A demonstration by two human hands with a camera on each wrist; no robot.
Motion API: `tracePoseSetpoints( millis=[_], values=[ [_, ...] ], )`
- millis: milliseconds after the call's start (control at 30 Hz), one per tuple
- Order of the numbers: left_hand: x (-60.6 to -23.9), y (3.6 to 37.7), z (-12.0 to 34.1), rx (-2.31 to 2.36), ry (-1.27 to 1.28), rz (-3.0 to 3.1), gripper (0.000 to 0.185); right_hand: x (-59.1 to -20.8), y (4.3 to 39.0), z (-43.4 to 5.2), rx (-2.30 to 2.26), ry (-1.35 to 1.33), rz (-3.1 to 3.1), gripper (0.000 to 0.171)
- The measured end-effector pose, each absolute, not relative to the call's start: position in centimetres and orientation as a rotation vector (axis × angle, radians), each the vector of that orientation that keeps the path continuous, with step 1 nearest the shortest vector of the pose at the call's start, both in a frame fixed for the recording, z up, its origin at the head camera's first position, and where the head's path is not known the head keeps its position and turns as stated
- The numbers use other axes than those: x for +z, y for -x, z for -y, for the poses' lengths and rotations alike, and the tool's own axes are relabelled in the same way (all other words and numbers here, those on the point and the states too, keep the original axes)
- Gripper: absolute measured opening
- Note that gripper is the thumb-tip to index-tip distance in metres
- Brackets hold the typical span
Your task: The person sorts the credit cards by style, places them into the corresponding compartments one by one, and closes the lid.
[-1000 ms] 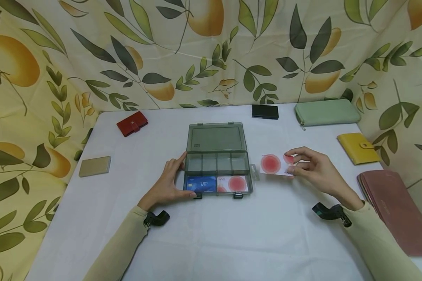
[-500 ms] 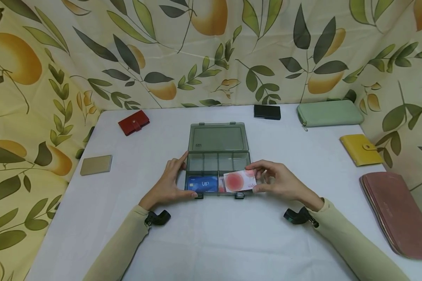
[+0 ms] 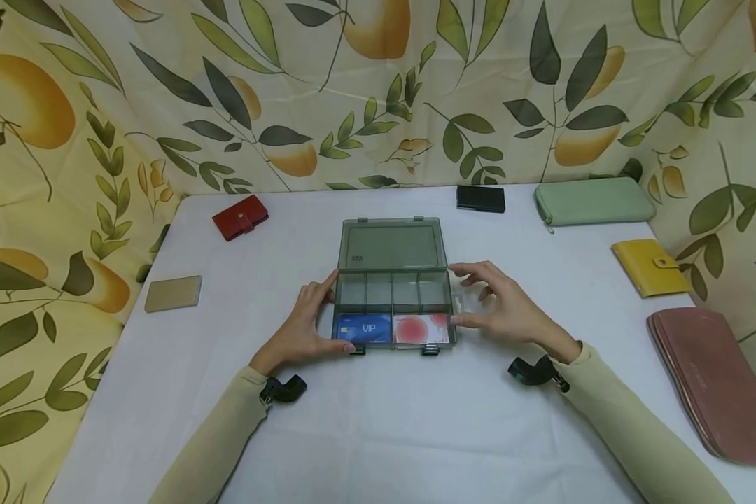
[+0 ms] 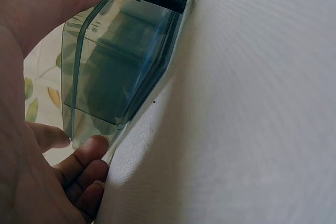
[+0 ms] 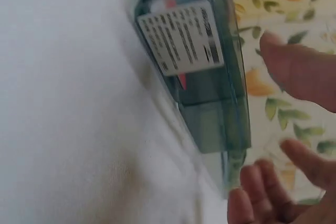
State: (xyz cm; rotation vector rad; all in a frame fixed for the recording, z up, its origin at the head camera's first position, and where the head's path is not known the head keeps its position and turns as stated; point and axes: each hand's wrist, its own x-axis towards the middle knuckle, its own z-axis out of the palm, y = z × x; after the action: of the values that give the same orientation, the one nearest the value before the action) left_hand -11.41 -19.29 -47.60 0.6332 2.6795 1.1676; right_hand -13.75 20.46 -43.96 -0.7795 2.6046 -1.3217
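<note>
A translucent grey compartment box [image 3: 392, 301] lies open at the middle of the white-covered bench [image 3: 378, 427], its lid [image 3: 390, 243] folded back toward 12 o'clock. In the front row a blue VIP card [image 3: 363, 329] fills the left compartment and a white card with a red circle [image 3: 421, 328] lies flat in the right one.

The left hand [image 3: 302, 325] holds the box's 9 o'clock side, index finger on the far left corner and thumb on the front edge near the latch. The right hand [image 3: 504, 308] sits just beside the box at 3 o'clock, its grip spread and holding nothing; the thumb tip touches the right wall by the red-circle card, while the fingers reach loosely toward the box's far right corner.

Further off lie a red card holder [image 3: 240, 217] at 10 o'clock, a black case [image 3: 481, 199], a green wallet [image 3: 592, 201] and a yellow wallet [image 3: 650, 267].
</note>
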Motion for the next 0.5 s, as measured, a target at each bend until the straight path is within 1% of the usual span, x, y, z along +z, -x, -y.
tracePoseSetpoints(
  millis=[67,167,300,500],
  values=[
    [-47.6,11.4,19.4,1.161,-0.633,-2.684,0.132,-44.3,14.4,-20.7,-1.405,0.708,-2.493,0.094],
    [-47.6,11.5,19.4,1.168,-0.626,-2.676,0.132,-45.0,15.3,-20.8,-1.559,0.677,-2.254,0.104],
    [-47.6,11.5,19.4,1.169,-0.617,-2.663,0.133,-46.0,16.1,-20.6,-1.706,0.672,-1.975,0.110],
    [-47.7,11.5,19.5,1.159,-0.631,-2.654,0.136,-46.6,16.0,-20.4,-1.802,0.556,-1.822,0.118]
  ],
)
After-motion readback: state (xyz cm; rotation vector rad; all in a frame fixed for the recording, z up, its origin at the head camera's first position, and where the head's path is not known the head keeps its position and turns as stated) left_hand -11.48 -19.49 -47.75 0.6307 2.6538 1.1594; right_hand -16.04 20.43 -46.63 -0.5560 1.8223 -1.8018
